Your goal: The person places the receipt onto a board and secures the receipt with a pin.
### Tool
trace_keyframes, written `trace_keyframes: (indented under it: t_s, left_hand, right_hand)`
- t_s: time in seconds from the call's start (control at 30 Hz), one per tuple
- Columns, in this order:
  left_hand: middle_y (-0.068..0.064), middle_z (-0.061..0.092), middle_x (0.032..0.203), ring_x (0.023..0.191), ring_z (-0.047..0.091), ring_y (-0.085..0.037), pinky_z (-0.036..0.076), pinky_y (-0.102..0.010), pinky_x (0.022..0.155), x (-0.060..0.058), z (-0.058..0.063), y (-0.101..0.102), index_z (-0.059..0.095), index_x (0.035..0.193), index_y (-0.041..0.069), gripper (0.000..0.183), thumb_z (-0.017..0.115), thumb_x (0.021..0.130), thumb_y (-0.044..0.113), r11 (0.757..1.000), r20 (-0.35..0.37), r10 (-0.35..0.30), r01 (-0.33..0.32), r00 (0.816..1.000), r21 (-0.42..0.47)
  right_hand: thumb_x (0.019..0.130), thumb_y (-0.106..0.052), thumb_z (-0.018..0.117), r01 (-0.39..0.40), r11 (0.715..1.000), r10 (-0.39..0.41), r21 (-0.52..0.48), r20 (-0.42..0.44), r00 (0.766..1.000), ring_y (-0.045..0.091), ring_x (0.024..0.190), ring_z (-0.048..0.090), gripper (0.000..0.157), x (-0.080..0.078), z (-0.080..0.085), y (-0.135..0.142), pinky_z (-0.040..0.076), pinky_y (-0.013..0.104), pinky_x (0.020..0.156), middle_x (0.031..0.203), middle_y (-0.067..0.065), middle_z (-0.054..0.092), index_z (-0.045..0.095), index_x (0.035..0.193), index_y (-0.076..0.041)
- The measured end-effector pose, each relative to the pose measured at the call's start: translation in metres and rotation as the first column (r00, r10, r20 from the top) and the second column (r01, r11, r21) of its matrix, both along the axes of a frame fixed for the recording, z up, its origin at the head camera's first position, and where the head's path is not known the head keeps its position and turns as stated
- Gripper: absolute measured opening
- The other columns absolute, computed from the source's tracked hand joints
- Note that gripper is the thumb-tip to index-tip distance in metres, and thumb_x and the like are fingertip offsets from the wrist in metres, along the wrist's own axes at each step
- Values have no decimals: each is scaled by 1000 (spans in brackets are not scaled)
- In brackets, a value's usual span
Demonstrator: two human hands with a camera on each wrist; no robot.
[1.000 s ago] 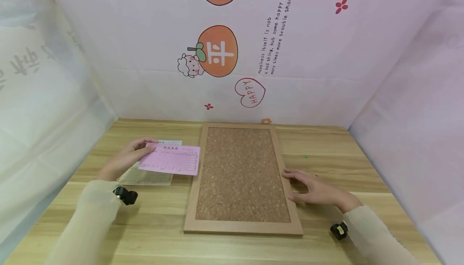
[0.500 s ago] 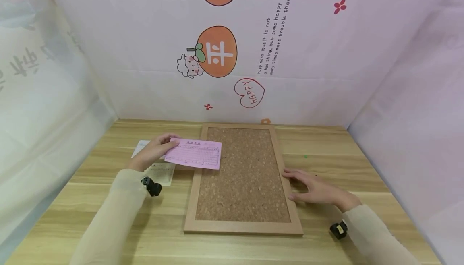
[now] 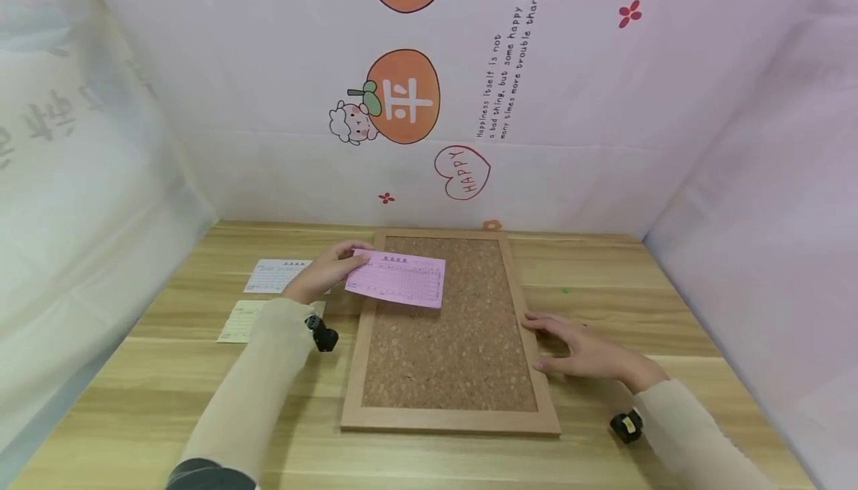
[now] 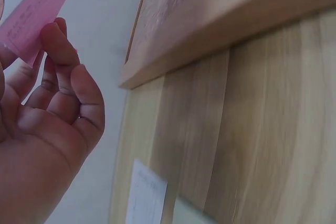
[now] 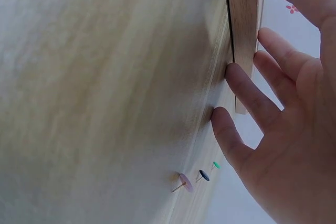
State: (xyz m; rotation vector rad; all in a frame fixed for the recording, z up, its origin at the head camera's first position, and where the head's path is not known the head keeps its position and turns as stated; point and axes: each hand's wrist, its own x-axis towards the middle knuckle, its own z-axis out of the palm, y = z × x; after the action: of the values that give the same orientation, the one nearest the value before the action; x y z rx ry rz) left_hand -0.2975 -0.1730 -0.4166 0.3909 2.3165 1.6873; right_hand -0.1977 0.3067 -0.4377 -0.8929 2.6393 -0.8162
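A pink printed slip point(image 3: 398, 279) is pinched at its left end by my left hand point(image 3: 327, 274). In the head view the slip hangs over the upper left part of a wood-framed cork board point(image 3: 456, 356). The left wrist view shows fingers curled at the corner of the pink slip point(image 4: 39, 17). My right hand point(image 3: 590, 348) rests at the board's right edge, fingers spread and relaxed. In the right wrist view its fingertips touch the side of the frame point(image 5: 244, 30) and the tabletop.
A white printed slip point(image 3: 271, 275) and a pale yellow slip point(image 3: 236, 322) lie left of the board, partly behind my left arm. Right of the board are a pink thumbtack point(image 5: 185, 182), a dark thumbtack point(image 5: 204, 175) and a green thumbtack point(image 5: 216, 165).
My left hand has carried the pink slip rightward, from above the other slips to over the cork board. More of the white and yellow slips shows. The right hand has stayed put.
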Motion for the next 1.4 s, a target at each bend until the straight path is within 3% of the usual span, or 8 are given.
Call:
trace_keyframes:
  t_s: [0.33, 0.67, 0.83, 0.97, 1.13, 1.27, 1.4]
  left_hand:
    - [-14, 61, 120, 98, 63, -23, 51, -36, 86, -21, -1, 38, 57, 135, 9, 34, 55, 105, 25, 996, 38, 16, -19, 999, 83]
    - [-10, 62, 118, 97, 60, -21, 47, -34, 86, -21, 4, 63, 58, 135, 12, 33, 54, 106, 27, 999, -3, 43, -43, 999, 14]
    - [-11, 61, 115, 95, 61, -20, 48, -40, 89, -24, 2, 70, 58, 135, 10, 33, 53, 106, 25, 998, 7, 36, -36, 999, 45]
    - [-11, 62, 113, 92, 61, -19, 49, -40, 87, -26, 3, 74, 58, 135, 10, 32, 53, 106, 24, 997, 17, 41, -41, 999, 60]
    - [-10, 62, 112, 91, 61, -18, 49, -35, 84, -28, 5, 78, 59, 134, 10, 31, 53, 106, 23, 997, 15, 59, -59, 998, 57]
    - [-10, 62, 112, 91, 61, -17, 50, -31, 81, -28, 5, 81, 58, 135, 9, 33, 52, 106, 24, 998, 7, 53, -54, 999, 34]
    - [-10, 62, 112, 90, 60, -17, 49, -30, 80, -30, 3, 82, 58, 135, 7, 33, 52, 106, 22, 998, 5, 51, -51, 999, 42]
  right_hand:
    - [93, -43, 70, 3, 1000, -3, 5, -26, 1000, 41, 140, 35, 73, 2, 1, -2, 32, 63, 107, 157, 15, 35, 44, 150, -6]
    - [92, -39, 73, -31, 1000, 31, -3, -42, 999, 44, 136, 39, 69, -4, 4, -3, 33, 62, 106, 152, 22, 39, 48, 145, -2]
    - [91, -37, 75, -29, 999, 30, 18, -59, 998, 39, 128, 48, 60, -12, 9, -5, 39, 58, 103, 144, 19, 48, 56, 137, -3]
    - [95, -32, 71, 21, 999, -19, 26, -54, 998, 38, 125, 52, 49, -23, 14, -10, 41, 57, 102, 137, 16, 55, 60, 133, -4]
    - [100, -20, 63, 88, 995, -89, -42, -26, 996, 37, 117, 58, 37, -43, 20, -21, 48, 55, 96, 126, 16, 63, 60, 131, 1]
    - [102, -22, 59, 168, 979, -170, -118, -14, 985, 31, 103, 64, 38, -62, 23, -34, 54, 46, 85, 111, 14, 69, 60, 129, 4]
    - [105, -32, 55, 269, 940, -245, -212, 132, 960, 33, 104, 66, 48, -79, 26, -49, 54, 47, 88, 115, 19, 69, 56, 135, 5]
